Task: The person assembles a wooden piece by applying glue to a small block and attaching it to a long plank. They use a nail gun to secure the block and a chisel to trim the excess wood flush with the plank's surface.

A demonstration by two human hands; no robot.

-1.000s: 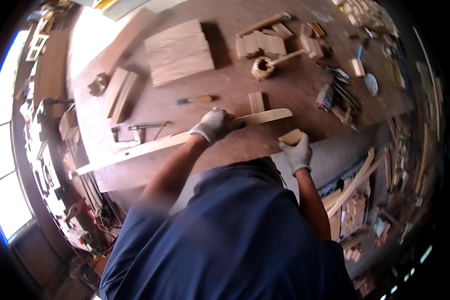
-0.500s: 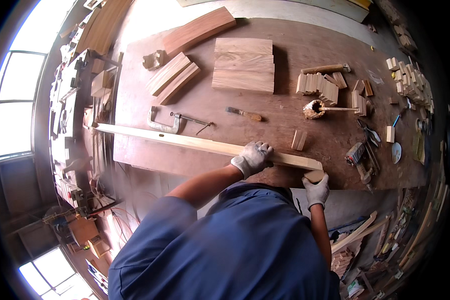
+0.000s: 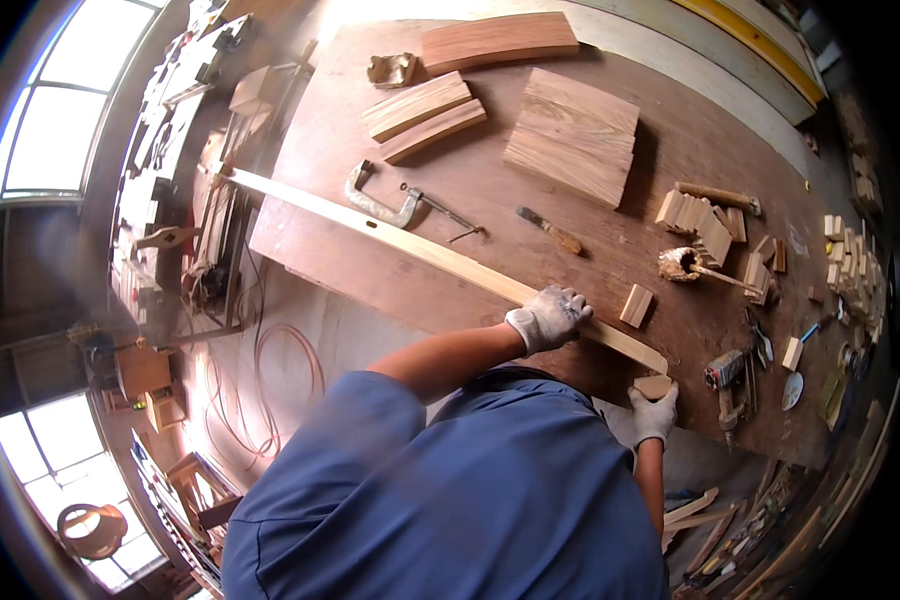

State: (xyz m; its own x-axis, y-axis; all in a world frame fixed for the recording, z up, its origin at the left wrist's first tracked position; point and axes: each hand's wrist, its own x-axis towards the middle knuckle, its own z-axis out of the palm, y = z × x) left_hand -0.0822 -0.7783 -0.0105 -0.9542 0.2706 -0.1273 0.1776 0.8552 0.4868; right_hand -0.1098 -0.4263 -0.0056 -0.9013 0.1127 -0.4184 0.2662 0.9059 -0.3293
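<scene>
A long pale wooden strip (image 3: 420,248) with a small dark slot lies slantwise along the near side of the workbench. My left hand (image 3: 551,318), in a whitish work glove, is closed over the strip near its right end. Just below that end, my right hand (image 3: 655,411), gloved too, grips a small tan block (image 3: 653,386). Whether the block touches the strip, I cannot tell. A short wooden piece (image 3: 636,305) lies on the bench just beyond my left hand.
On the bench (image 3: 450,200) lie a C-clamp (image 3: 395,208), a brush (image 3: 550,231), joined boards (image 3: 574,138), a glue pot (image 3: 679,264) with a stick, and a hammer (image 3: 717,196). Small wood blocks (image 3: 694,221) are grouped at the right. A power tool (image 3: 725,370) sits near the right front.
The whole view has turned and shifted, so the bench and strip slant more steeply down to the right. Both hands keep their holds near the strip's right end.
</scene>
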